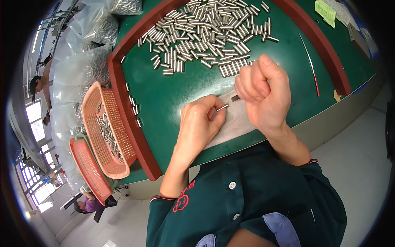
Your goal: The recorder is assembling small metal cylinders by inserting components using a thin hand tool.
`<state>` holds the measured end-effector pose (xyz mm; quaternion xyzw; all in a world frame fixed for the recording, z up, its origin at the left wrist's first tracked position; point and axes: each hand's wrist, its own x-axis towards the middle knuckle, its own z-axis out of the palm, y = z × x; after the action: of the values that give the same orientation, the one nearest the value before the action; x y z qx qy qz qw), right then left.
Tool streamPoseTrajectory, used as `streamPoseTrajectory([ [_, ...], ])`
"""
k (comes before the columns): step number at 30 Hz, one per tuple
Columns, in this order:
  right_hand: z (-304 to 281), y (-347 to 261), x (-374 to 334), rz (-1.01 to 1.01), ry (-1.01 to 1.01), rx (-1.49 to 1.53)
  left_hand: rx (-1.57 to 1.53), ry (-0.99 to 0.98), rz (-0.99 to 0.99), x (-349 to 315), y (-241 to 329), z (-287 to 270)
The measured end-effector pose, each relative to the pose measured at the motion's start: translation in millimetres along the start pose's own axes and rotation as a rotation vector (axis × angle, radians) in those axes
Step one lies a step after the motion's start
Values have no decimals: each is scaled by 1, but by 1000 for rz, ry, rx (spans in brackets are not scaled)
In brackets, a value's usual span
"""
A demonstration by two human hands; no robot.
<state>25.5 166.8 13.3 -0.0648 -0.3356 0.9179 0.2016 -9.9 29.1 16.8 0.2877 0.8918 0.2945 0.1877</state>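
Observation:
Between the thumb and fingers of my left hand is a small shiny metal pin, one end sticking out to the right. My right hand is raised just to the right of it, fingers curled in and thumb up. Whatever those fingers hold, if anything, is hidden. Under both hands lies a pale cloth, and a small dark brown block shows on it beside my right fingers. Beyond the hands, a big heap of short metal cylinders spreads over the green tabletop.
A dark red wooden rim borders the work area. Outside it on the left stand an orange basket with metal pins and a red basket; clear bags of parts are behind. A thin red-handled tool lies at right.

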Motion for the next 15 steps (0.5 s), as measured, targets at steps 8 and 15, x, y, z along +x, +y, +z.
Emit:
streamPoseTrajectory([
  [8, 1, 12, -4, 86, 19, -76, -144, 66, -54, -4, -12, 6],
  [15, -2, 14, -3, 77, 6, 37, -176, 61, -42, -4, -13, 7],
])
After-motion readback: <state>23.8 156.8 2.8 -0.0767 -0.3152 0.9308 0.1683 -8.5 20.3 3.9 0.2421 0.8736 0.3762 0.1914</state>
